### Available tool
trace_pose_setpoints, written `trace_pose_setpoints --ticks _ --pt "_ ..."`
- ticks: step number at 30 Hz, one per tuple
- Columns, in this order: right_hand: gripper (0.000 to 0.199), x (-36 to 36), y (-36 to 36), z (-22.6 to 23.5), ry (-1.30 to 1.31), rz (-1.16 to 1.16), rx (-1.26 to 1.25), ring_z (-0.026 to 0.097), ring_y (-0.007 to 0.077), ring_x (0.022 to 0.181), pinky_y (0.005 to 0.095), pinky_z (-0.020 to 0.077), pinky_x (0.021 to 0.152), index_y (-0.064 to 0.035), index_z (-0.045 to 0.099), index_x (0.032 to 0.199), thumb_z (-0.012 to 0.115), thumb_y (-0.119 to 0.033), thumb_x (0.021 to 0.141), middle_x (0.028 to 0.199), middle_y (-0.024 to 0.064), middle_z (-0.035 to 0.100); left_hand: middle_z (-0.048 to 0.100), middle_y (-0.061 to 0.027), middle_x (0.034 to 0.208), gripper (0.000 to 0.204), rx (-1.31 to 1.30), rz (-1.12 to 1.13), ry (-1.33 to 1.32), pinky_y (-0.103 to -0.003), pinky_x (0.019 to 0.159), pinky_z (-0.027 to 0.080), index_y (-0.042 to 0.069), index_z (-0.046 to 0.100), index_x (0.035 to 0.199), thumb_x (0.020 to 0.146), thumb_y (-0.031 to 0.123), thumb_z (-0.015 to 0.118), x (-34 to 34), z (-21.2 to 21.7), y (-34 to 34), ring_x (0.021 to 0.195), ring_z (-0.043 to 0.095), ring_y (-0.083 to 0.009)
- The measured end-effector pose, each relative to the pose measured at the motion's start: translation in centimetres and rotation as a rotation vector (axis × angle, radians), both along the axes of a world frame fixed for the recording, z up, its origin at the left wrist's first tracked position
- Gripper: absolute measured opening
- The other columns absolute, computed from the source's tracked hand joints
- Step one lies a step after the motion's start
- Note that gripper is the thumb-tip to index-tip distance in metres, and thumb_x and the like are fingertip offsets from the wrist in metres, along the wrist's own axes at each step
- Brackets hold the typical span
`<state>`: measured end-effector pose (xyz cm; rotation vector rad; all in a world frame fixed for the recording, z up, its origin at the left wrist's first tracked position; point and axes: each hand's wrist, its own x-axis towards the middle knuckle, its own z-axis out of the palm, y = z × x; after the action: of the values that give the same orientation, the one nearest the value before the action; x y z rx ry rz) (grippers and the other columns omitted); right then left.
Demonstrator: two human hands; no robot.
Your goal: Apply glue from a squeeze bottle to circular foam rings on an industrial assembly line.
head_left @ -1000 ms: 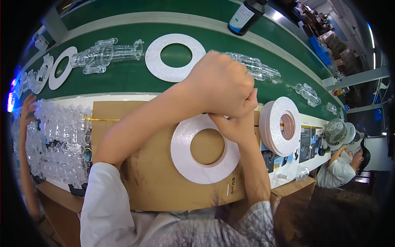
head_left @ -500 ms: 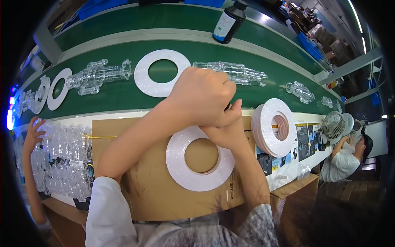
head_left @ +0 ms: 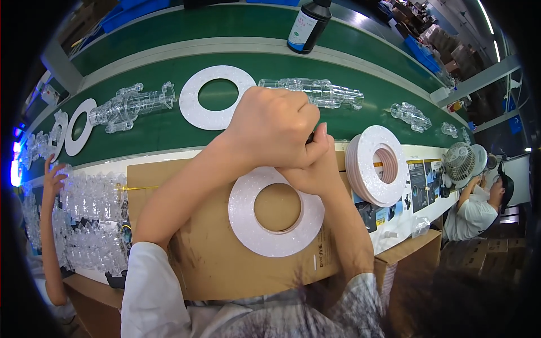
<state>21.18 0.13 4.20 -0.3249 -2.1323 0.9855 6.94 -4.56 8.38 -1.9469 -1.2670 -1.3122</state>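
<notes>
My left hand [head_left: 273, 125] is closed into a fist, back of the hand up, and lies across my right hand [head_left: 311, 176]. The right hand is mostly covered by it, with a curled part showing. A small dark spot shows between the two hands; what they grip, if anything, is hidden. Below them, white speckled flat rings [head_left: 248, 225] lie stacked on brown cardboard [head_left: 203, 265]. Just beyond the fist, a clear plastic piece [head_left: 338, 97] with a long ribbed body rests on the green belt [head_left: 163, 76], beside another white ring [head_left: 190, 104].
A taller stack of white rings [head_left: 360, 169] stands at right. A black bottle [head_left: 309, 28] with a white label is at the back. Many clear parts [head_left: 93, 219] lie at left, near another person's hand [head_left: 54, 179]. A fan [head_left: 459, 162] and a seated person [head_left: 470, 211] are far right.
My hands stay pressed together, almost unmoved. The view has shifted slightly. The other person's hand at left has moved a little right and down, its fingers drawn closer.
</notes>
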Motion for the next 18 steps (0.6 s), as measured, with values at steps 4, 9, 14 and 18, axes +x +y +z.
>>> trace_pose_setpoints --ticks 4,9,14,18 --pt "0.041 0.56 0.20 -0.09 -0.155 0.002 -0.017 0.068 0.0140 0.073 0.0282 0.0504 0.060 0.0050 0.058 0.099 0.083 -0.012 0.070 0.082 0.0082 0.071 0.039 -0.0044 0.053 0.029 -0.008 -0.001 -0.004 -0.034 0.037 0.030 0.009 0.044 0.053 0.061 0.017 0.071 -0.27 -0.28 0.09 0.041 0.040 -0.0209" --pt "0.042 0.66 0.56 -0.44 -0.124 0.018 0.020 0.066 0.0116 0.072 0.0275 0.0501 0.059 0.0053 0.056 0.097 0.083 -0.012 0.070 0.080 0.0081 0.070 0.038 -0.0038 0.052 0.028 0.007 -0.015 -0.014 -0.034 0.037 0.029 0.009 0.044 0.053 0.060 0.015 0.071 -0.19 -0.48 0.53 0.040 0.039 -0.0208" --pt "0.042 0.50 0.50 -0.45 -0.116 0.028 0.025 0.066 0.0106 0.070 0.0273 0.0499 0.058 0.0054 0.056 0.099 0.082 -0.012 0.071 0.078 0.0074 0.070 0.039 -0.0035 0.052 0.027 -0.001 -0.011 -0.013 -0.034 0.036 0.029 0.009 0.045 0.053 0.060 0.014 0.071 -0.32 -0.57 0.45 0.040 0.039 -0.0209" --pt "0.032 0.38 0.39 -0.03 -0.090 0.025 0.005 0.066 0.0113 0.066 0.0266 0.0494 0.057 0.0050 0.059 0.089 0.080 -0.010 0.071 0.073 0.0072 0.069 0.040 -0.0040 0.052 0.025 -0.033 0.007 0.000 -0.034 0.036 0.029 0.009 0.047 0.053 0.061 0.013 0.070 -0.29 -0.58 0.14 0.039 0.040 -0.0208"
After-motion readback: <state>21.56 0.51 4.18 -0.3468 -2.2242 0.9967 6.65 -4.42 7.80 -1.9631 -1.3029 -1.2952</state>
